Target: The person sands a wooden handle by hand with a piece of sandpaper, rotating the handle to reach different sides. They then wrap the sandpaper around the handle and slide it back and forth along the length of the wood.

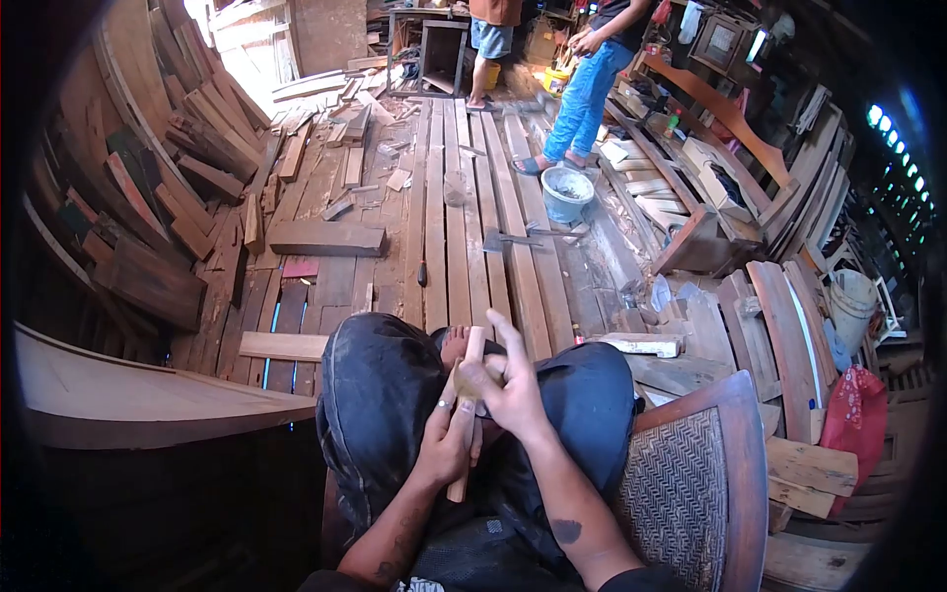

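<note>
Between my knees I hold a narrow wooden stick, tilted with its upper end leaning away from me. My left hand is closed around its lower part, and a ring shows on one finger. Across the upper part lies my right hand, thumb bent over it and one finger stretched upward. A small tan-brown piece shows under the right fingers against the stick; what it is, I cannot make out. My fingers partly hide the stick's middle.
A black-handled tool and a hatchet-like tool lie on the plank floor. A white bucket stands near a person in blue trousers; another person stands behind. A woven-panel wooden piece is at my right. Timber lines both sides.
</note>
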Demonstrator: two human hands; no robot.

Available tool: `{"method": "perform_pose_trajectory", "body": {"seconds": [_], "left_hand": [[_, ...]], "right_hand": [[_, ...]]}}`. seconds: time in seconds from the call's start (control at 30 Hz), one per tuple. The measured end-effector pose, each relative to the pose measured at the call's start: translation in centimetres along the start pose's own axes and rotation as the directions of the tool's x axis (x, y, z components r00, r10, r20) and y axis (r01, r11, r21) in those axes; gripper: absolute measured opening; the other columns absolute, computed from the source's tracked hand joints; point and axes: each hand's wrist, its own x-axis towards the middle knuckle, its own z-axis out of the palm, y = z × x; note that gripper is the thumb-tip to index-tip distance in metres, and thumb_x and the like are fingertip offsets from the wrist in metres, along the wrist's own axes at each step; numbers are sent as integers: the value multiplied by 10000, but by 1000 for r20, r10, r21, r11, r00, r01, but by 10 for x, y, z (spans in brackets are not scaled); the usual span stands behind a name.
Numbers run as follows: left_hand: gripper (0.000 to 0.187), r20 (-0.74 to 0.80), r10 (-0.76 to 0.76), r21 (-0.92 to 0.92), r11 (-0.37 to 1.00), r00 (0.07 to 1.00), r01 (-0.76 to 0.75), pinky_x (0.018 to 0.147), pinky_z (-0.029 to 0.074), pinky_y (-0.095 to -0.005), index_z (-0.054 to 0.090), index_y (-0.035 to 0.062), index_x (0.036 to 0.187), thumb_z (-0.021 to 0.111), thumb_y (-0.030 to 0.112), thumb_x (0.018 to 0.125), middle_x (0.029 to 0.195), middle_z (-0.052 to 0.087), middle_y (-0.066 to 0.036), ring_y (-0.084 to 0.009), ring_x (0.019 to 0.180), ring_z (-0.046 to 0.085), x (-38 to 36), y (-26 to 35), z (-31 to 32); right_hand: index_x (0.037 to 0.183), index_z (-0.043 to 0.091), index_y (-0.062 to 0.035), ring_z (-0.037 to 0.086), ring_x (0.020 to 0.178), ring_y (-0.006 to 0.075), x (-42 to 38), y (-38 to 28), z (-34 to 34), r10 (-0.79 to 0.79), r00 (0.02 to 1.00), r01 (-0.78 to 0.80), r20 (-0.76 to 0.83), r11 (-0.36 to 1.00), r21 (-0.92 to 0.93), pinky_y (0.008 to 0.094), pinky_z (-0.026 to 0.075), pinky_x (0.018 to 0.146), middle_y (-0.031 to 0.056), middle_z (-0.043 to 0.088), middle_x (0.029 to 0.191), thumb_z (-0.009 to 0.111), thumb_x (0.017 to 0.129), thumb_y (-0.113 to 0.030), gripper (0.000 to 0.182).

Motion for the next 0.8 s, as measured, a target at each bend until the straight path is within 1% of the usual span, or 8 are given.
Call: {"method": "perform_pose_trajectory", "body": {"seconds": [0.1, 0.2, 0.23, 0.33, 0.47, 0.57, 0.7, 0.8], "left_hand": [[570, -28, 52, 82, 995, 998, -49, 414, 434, -258, 216, 50, 1651, 405, 193, 1133, 898, 572, -56, -104, 480, 486, -2, 7, 9], [596, -10, 47, 41, 998, 999, -46, 441, 445, -246, 186, 61, 1668, 414, 189, 1132, 943, 573, -56, -94, 517, 506, -2, 4, 5], [594, -2, 36, 15, 999, 999, -36, 446, 443, -240, 192, 59, 1668, 415, 197, 1135, 954, 576, -52, -85, 527, 509, -2, 5, 3], [604, 4, 31, 49, 998, 1000, -31, 445, 445, -240, 176, 70, 1674, 413, 196, 1132, 943, 573, -57, -90, 522, 506, -4, 5, 6], [608, -10, 62, 115, 992, 998, -60, 440, 443, -241, 173, 80, 1677, 411, 195, 1129, 886, 565, -54, -94, 507, 498, -3, 8, 9], [603, 27, 13, 25, 1000, 1000, -14, 439, 441, -243, 184, 76, 1674, 413, 182, 1127, 945, 572, -66, -94, 513, 500, -3, 5, 1], [582, 19, 45, 126, 991, 999, -47, 421, 430, -249, 212, 63, 1660, 412, 196, 1130, 870, 576, -59, -98, 495, 497, -5, 8, 10], [565, -27, 57, 87, 995, 998, -54, 416, 428, -254, 234, 53, 1649, 414, 187, 1131, 841, 572, -55, -102, 489, 497, -4, 3, 7]], "right_hand": [[1574, 365, -30, 674, 780, 85, 15, -10, -1, 47, 988, -17, -147, 980, 196, 245, 525, 702, 88, 748, 826, 712, 1019, -165, 668], [1577, 354, -28, 681, 784, 88, 9, -1, 2, -11, 996, 20, -85, 994, 104, 250, 527, 706, 86, 748, 825, 708, 1023, -169, 672], [1576, 353, -25, 693, 800, 96, 5, -1, 0, -68, 997, 67, -30, 998, -17, 253, 535, 728, 97, 754, 845, 706, 1027, -176, 670], [1574, 353, -26, 702, 817, 106, 6, -10, 3, -3, 995, 19, -102, 988, 156, 255, 539, 752, 109, 762, 868, 703, 1030, -191, 668], [1572, 355, -34, 701, 832, 110, 12, -16, -3, 78, 991, -61, -106, 987, 151, 261, 542, 764, 125, 765, 894, 705, 1028, -183, 664], [1568, 356, -27, 704, 844, 119, 1, 4, 1, -116, 992, 117, 41, 993, -10, 263, 545, 763, 118, 762, 922, 712, 1020, -167, 668], [1555, 394, -15, 701, 944, 130, 16, -15, -4, 97, 980, -41, -171, 952, 304, 283, 556, 790, 111, 757, 936, 737, 997, -146, 668], [1561, 387, -18, 699, 945, 125, 9, -6, 2, -21, 993, 39, -117, 988, 148, 281, 555, 788, 99, 748, 905, 735, 998, -143, 674]]}}
